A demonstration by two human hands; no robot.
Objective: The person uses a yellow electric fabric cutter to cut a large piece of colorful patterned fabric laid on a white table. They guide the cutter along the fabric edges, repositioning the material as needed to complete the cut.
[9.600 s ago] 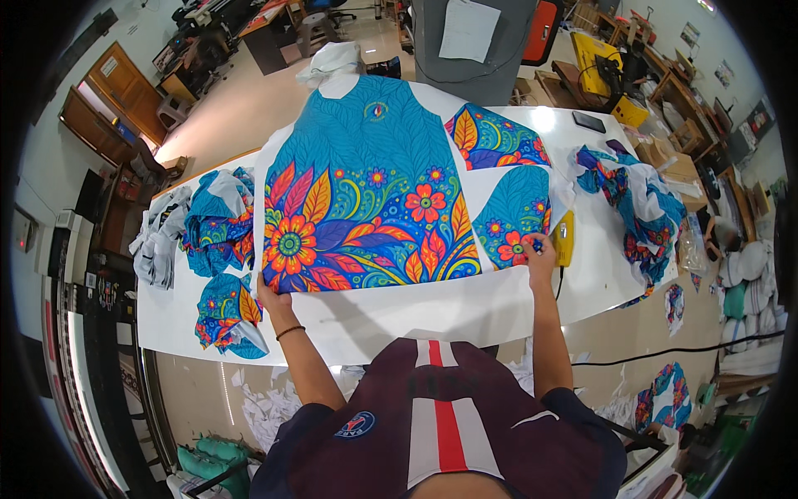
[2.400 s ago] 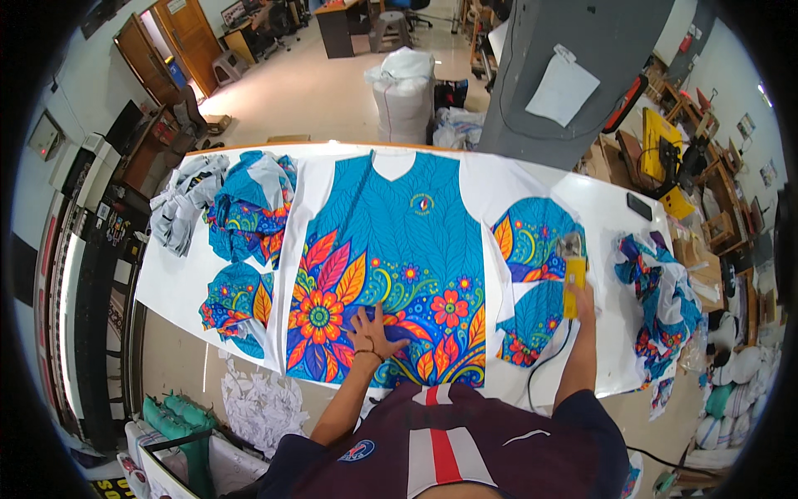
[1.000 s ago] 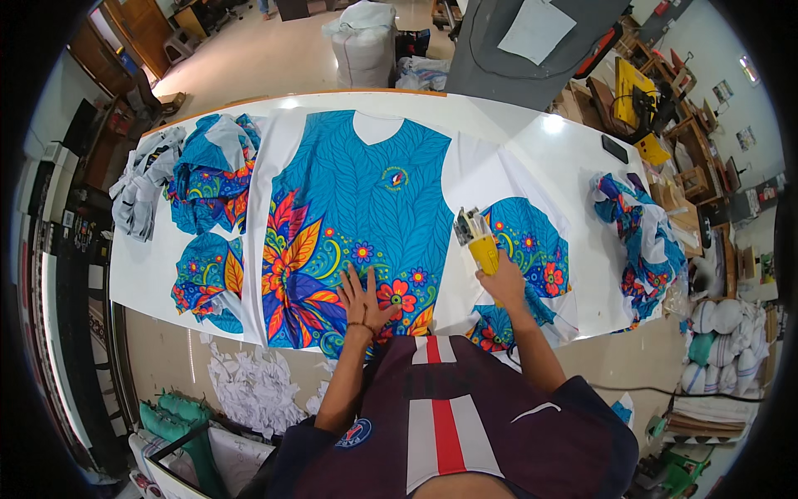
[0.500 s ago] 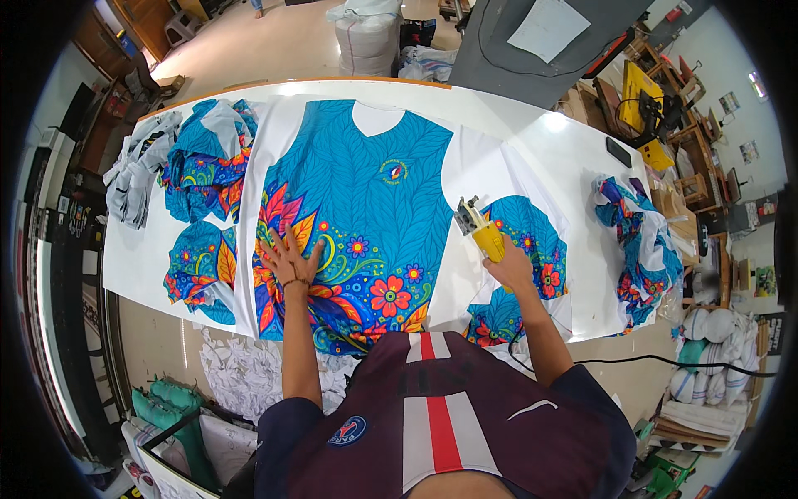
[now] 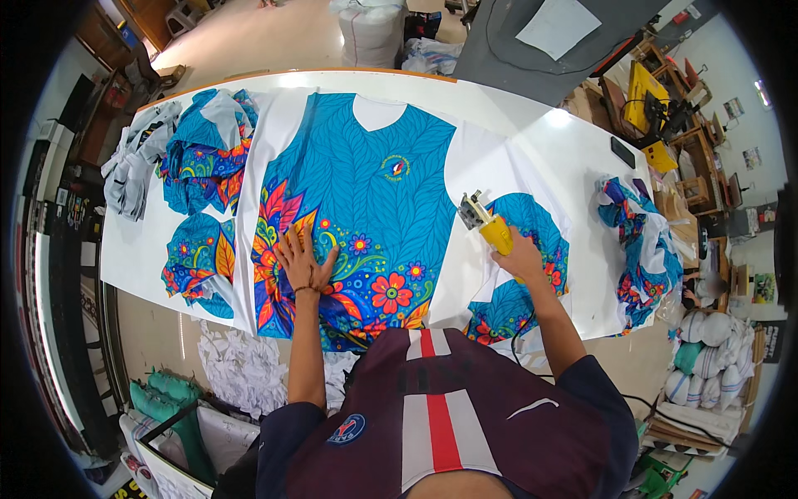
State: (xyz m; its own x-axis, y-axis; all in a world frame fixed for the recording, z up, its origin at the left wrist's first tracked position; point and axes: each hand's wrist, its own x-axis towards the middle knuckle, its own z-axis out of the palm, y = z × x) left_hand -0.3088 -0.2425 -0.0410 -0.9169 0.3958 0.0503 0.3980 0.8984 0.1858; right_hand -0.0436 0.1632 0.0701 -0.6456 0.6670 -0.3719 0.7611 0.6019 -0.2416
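one white table [image 5: 586, 137] spans the view. beyond its far edge, toward the right, stands one grey block [image 5: 499, 50] with one white sheet of paper [image 5: 559, 27] on its face. lying in the middle of the table is one big shirt-shaped panel [image 5: 357, 183], teal with leaf lines above and bright flowers below, with white cloth on either side of it; its lower part is rumpled near the person's body. on the floor, by the near edge, is one heap of white scraps [image 5: 241, 366].

three crumpled bundles lie on the table: one teal floral bundle [image 5: 640, 249] at the right end, one teal floral heap [image 5: 204, 162] at the left, and one grey-and-white bundle [image 5: 137, 170] just beside that heap. one smaller floral piece [image 5: 199, 258] sits below the two at the left. to the right of the panel are two rounded floral shapes, an upper one [image 5: 544, 220] and a lower one [image 5: 499, 314].

one yellow power tool [image 5: 497, 235] is in the right hand [image 5: 522, 256], whose fingers are closed round its body; the metal head points up and left, over white cloth between panel and upper shape, though contact cannot be told. the left hand [image 5: 306, 259] is spread, palm down, on the panel's flowered left side. smallest are one black phone [image 5: 623, 152] near the table's far right edge and one round emblem [image 5: 395, 168] on the panel.
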